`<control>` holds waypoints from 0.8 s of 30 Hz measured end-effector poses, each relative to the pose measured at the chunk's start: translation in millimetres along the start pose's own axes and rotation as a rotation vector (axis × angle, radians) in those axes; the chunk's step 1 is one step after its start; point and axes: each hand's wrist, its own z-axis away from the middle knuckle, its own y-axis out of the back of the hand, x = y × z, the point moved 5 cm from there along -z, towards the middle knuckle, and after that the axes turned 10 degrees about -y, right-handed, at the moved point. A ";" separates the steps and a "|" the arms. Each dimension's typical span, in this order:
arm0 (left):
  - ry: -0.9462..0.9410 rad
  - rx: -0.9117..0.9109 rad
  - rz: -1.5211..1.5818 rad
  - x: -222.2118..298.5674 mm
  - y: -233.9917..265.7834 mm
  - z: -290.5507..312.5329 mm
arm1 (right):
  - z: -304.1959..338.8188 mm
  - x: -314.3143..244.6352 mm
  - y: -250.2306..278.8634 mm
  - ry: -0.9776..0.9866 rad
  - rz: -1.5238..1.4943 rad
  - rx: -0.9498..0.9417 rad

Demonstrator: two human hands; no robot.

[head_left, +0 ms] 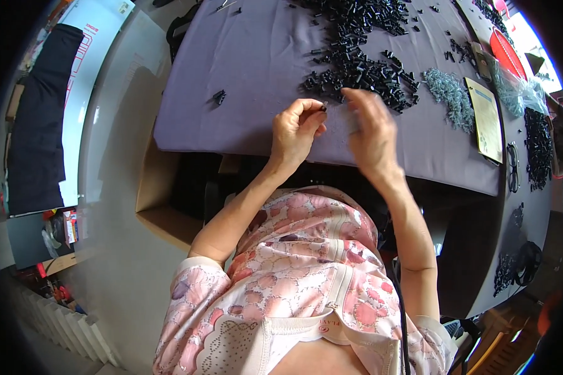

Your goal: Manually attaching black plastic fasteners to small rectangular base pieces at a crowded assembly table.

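Note:
Near the front edge of the cloth-covered table, my left hand (294, 130) pinches a small black tubular piece (323, 107) between thumb and fingertips. My right hand (374, 134) is just to its right, smeared by motion. Its index finger points toward the left hand, and I cannot make out whether it holds anything. Beyond both hands spreads a heap of small black cylindrical pieces (372, 78). A pile of small silvery metal parts (450, 97) lies to the right of that heap. A little cluster of black pieces (219, 97) sits apart on the left.
A yellowish notepad or card (483, 119) lies right of the metal parts, with eyeglasses (513, 165) beside it. Farther back are a clear plastic bag (519, 94) and a red round basket or lid (507, 53). Under the table's left side stands an open cardboard box (162, 215).

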 end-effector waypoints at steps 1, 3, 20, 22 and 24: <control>-0.001 -0.038 -0.033 1.8 -4.1 -0.7 | -9.1 10.9 13.8 0.003 0.067 0.069; -0.003 -0.053 -0.074 2.7 -3.6 0.4 | -19.0 28.5 23.2 -0.057 0.170 0.050; 0.018 -0.034 0.004 -0.4 -2.9 -1.5 | -38.6 23.6 -31.0 0.094 0.389 -0.164; 0.015 -0.032 0.025 -2.1 -3.6 -1.1 | -39.8 25.2 -35.5 0.109 0.458 -0.174; 0.014 -0.028 0.045 -2.5 -2.6 -0.8 | -40.9 25.3 -36.0 0.101 0.484 -0.222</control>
